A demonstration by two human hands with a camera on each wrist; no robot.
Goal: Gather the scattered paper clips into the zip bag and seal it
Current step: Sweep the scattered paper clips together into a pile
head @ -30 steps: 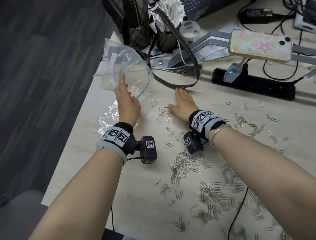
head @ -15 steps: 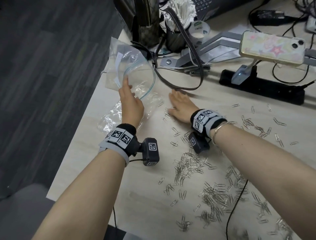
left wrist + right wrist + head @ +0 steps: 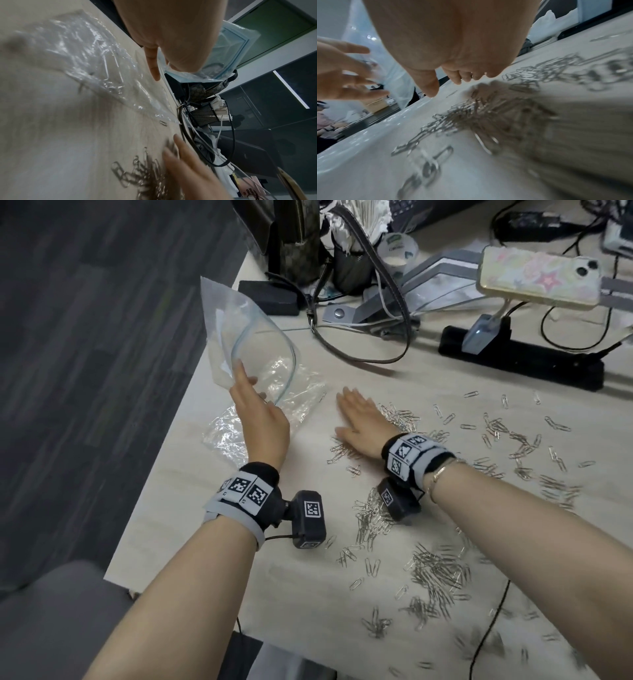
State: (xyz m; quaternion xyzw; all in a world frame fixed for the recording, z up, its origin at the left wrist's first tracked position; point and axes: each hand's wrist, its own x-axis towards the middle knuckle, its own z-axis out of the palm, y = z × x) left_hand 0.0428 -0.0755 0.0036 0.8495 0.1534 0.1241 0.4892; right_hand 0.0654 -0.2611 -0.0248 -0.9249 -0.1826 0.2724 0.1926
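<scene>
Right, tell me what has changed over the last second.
The right hand has slid flat across the desk toward the zip bag, pushing paper clips along. The left hand still holds the bag's open mouth up. Most clips lie scattered as before; the crinkled plastic stays put.

Silver clips (image 3: pixel 435 573), clear bag (image 3: pixel 260 354) w/ blue zip, pale wood-grain desk (image 3: pixel 212 525).

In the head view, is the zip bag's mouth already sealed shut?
No. The left hand holds the zip bag up with its blue zip rim bowed wide open.
</scene>
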